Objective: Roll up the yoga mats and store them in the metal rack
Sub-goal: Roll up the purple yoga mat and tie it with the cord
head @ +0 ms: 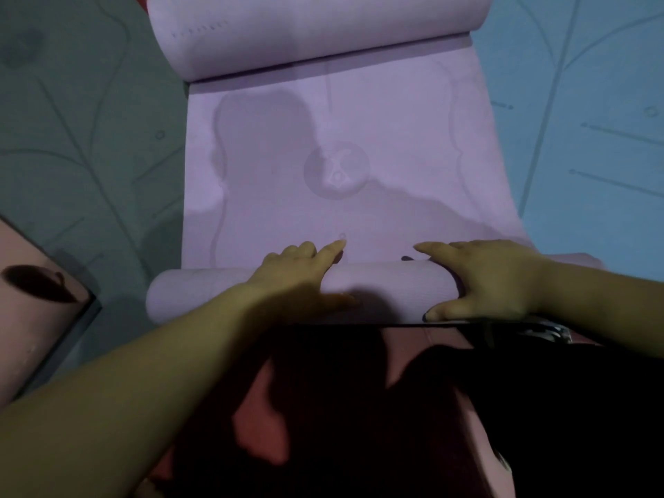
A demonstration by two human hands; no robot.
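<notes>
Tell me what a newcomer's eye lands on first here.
First, the pale purple yoga mat running up the middle, its near end wound into a tight roll at the bottom centre, with the left hand and right hand resting on top. Its far end curls up in a bigger loose roll at the top. A dark green mat lies on its left and a light blue mat on its right.

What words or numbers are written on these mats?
No text here can be read.
Purple mat: the round emblem in its middle is too faint to show any letters.
The row of small marks on its far curled end is too blurred to read.
Green mat and blue mat: only line patterns.
</notes>
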